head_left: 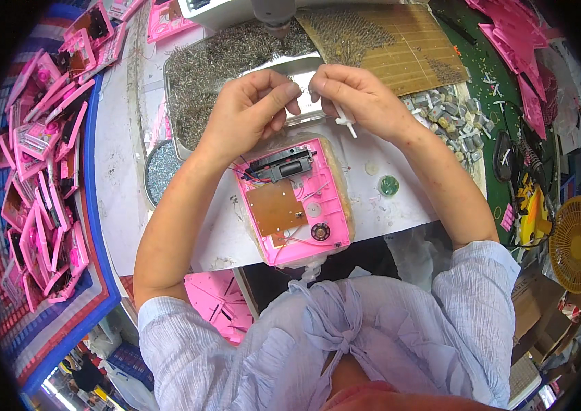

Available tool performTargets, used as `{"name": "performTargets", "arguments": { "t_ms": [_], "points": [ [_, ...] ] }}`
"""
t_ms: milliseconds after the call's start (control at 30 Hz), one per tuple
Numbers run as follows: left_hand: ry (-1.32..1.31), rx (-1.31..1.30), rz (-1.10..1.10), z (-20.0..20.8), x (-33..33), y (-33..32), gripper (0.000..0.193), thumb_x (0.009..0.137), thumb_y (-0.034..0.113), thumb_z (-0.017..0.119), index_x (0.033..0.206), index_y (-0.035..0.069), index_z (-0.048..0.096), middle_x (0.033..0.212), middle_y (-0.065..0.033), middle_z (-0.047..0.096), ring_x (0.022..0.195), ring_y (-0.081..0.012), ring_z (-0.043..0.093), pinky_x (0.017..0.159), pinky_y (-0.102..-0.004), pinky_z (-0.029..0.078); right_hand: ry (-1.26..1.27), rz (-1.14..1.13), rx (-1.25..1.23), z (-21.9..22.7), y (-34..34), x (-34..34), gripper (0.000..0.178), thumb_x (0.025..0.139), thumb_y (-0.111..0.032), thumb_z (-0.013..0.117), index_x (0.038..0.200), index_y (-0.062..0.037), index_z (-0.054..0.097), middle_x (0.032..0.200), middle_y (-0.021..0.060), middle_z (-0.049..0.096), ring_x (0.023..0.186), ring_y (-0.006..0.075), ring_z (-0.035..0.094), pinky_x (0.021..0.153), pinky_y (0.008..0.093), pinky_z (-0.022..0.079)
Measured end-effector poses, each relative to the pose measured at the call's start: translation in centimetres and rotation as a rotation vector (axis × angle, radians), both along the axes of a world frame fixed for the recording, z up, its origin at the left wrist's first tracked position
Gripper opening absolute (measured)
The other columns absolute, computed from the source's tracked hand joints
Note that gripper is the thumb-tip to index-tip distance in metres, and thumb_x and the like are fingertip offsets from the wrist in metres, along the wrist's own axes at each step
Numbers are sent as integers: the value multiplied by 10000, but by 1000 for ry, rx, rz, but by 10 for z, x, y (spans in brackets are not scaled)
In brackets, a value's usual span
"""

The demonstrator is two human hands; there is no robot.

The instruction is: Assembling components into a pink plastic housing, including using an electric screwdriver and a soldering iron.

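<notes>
A pink plastic casing (334,204) lies face-down in front of me with its inside showing. In it are a brown circuit board (273,211), a black mechanism (280,166) with wires, and a small round black part (320,231). Above its far edge, my left hand (253,109) is closed, thumb against fingers; anything pinched there is too small to make out. Close beside it, fingertips nearly meeting, my right hand (359,99) is closed on a white cross-shaped plastic piece (346,122) that sticks out below its fingers.
Behind my hands stands a metal tray (198,85) heaped with small metal parts, beside cardboard (417,48) carrying more. A round tin (160,171) sits left. Small grey-and-white parts (451,123) and a green disc (388,185) lie right. Pink casings (44,198) fill the far left.
</notes>
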State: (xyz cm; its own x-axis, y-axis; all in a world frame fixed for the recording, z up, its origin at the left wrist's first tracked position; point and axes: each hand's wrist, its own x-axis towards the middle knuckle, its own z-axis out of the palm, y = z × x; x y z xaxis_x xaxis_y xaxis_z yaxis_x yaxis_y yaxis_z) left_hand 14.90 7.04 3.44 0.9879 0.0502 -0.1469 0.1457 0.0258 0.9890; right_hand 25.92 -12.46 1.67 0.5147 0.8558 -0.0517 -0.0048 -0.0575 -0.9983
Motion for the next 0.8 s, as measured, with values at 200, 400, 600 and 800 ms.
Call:
{"name": "performTargets", "arguments": {
  "t_ms": [200, 400, 600, 800],
  "points": [
    [-10, 82, -3, 4, -2, -4, 220, 999, 225, 663, 948, 14, 696, 790, -23, 698, 548, -28, 506, 484, -194, 397, -5, 41, 17, -2, 2, 0, 355, 1063, -346, 519, 864, -66, 608, 764, -40, 542, 708, 56, 492, 641, 233, 402],
    [2, 47, -93, 2, -5, 0, 229, 1025, 223, 617, 950, 18, 687, 775, -26, 674, 573, -36, 514, 494, -190, 399, 7, 25, -37, 5, 2, -2, 375, 1075, -353, 494, 833, -77, 576, 751, -30, 531, 683, 62, 463, 619, 239, 379],
    [98, -359, -177, -4, -6, 8, 220, 1050, 228, 576, 980, 26, 628, 852, -50, 662, 597, -54, 519, 481, -192, 397, -116, 8, 53, 4, 3, -8, 359, 1058, -331, 512, 899, -27, 618, 768, 9, 579, 739, 108, 533, 687, 297, 443],
    [37, -270, -172, 0, -6, 7, 211, 1043, 218, 594, 982, 18, 627, 833, -36, 653, 609, -58, 517, 505, -201, 404, -168, -51, 72, 3, 4, -11, 364, 1058, -327, 512, 886, -22, 609, 766, 19, 593, 747, 110, 540, 689, 299, 446]
  ]
}}
